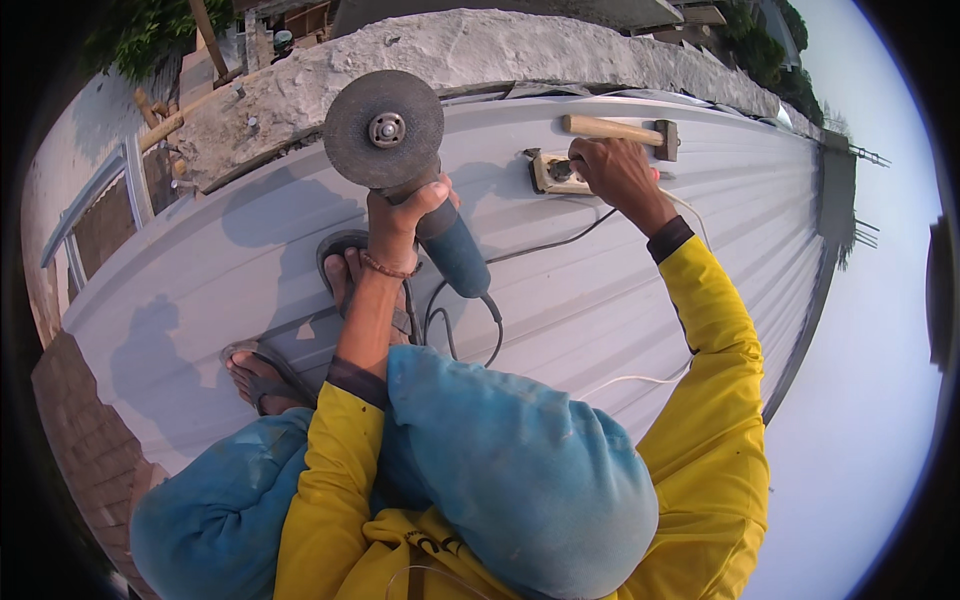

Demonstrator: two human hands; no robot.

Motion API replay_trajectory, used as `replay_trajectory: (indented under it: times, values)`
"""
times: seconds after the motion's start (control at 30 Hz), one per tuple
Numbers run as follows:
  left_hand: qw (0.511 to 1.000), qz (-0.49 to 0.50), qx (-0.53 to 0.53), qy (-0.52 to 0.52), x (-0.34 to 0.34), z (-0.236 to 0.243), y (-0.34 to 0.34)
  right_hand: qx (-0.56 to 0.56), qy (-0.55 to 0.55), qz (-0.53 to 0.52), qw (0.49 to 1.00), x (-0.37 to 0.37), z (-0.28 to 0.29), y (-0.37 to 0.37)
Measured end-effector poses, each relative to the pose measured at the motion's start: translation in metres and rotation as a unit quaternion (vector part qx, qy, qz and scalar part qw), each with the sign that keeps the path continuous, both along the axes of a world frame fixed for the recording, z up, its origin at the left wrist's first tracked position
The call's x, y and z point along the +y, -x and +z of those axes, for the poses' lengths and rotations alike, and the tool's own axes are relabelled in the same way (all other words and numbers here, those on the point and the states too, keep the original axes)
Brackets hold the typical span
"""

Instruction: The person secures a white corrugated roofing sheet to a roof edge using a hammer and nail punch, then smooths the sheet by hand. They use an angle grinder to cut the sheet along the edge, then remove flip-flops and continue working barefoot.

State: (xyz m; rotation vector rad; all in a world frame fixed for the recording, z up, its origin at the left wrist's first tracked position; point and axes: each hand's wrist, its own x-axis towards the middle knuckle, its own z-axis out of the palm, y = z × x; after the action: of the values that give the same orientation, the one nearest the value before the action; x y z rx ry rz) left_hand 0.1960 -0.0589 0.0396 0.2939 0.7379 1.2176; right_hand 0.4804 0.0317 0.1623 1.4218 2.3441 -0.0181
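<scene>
Your left grip (pixel 403 212) is wrapped round the neck of the grinder (pixel 457 262), which you hold up over the roof (pixel 570 325) with its disc (pixel 385 160) facing you. Your right grip (pixel 612 172) looks pinched on the dark plug (pixel 562 171) at the socket (pixel 545 180), though your knuckles partly cover the fingertips; whether the pins are in or out, I cannot tell. To handle the plug well, hold it by its body, keep it square to the socket and move it straight, without hauling on the cord (pixel 560 243). Steady the socket, since it probably slides easily on painted metal. Make sure the grinder's switch is off and turn the disc away from your wrist and face; no guard shows around it, and both your grips look bare. Keep the cord's loops clear of your sandals (pixel 270 380). The disc is flat, round, dark and gritty-looking, with a metal nut at its centre; the grinder's body is a smooth blue cylinder. The socket is a cream block with dark edges, and just beyond it lies the hammer (pixel 615 128), pale wood with a blocky metal head. The roof is grey ribbed sheet, meeting a rough, crumbly concrete ledge (pixel 500 50).
</scene>
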Motion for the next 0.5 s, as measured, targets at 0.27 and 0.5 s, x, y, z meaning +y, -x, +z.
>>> replay_trajectory:
  times: [0.27,0.5]
  values:
    - [1.0,0.015,0.007,0.003,0.002,-0.002,0.003,0.039,-0.065,-0.041,0.996,0.001,0.027,-0.03]
    - [1.0,0.006,-0.021,0.006,0.002,-0.002,0.002,0.031,-0.027,-0.055,0.998,-0.005,0.001,-0.045]
